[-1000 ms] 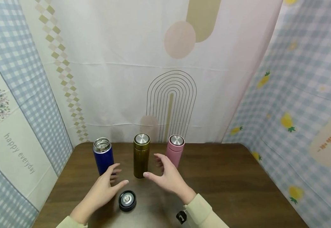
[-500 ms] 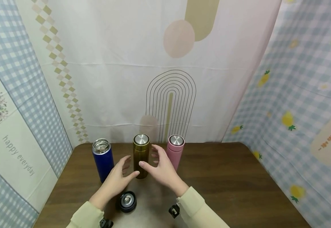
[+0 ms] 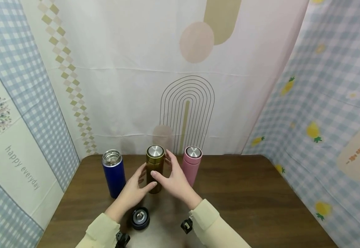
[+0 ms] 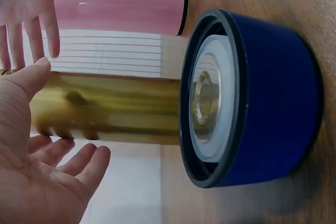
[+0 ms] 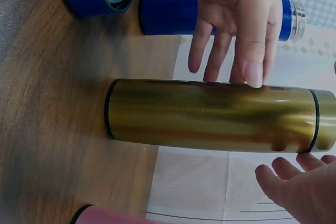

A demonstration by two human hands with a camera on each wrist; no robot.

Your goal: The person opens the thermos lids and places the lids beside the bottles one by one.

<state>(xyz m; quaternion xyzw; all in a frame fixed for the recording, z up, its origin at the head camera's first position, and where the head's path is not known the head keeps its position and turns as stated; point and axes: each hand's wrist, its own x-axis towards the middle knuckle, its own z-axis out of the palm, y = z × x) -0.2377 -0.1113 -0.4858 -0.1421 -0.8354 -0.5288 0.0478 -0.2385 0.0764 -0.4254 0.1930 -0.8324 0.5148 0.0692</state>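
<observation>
A gold thermos (image 3: 155, 172) stands upright with its lid on, between both hands. My left hand (image 3: 133, 191) is at its left side, thumb in front and fingers relaxed. In the left wrist view a small gap shows between those fingers (image 4: 86, 163) and the gold wall. On the other side my right hand (image 3: 176, 182) curves loosely beside the upper part; its fingertips (image 5: 281, 169) look just short of the surface. Left of them stands a blue thermos (image 3: 114, 177) without a lid. Its dark blue lid (image 3: 140, 218) lies upside down in front, inner side up.
A pink thermos (image 3: 191, 168) with its lid on stands close behind the right hand. All this is on a brown wooden table (image 3: 245, 206). Patterned cloths (image 3: 130, 69) hang behind and at both sides. A small black device (image 3: 186, 225) sits at the right wrist.
Both hands have moved inward and up to the sides of the gold thermos. The left hand came from beside the blue thermos. The bottles and the loose lid have stayed put.
</observation>
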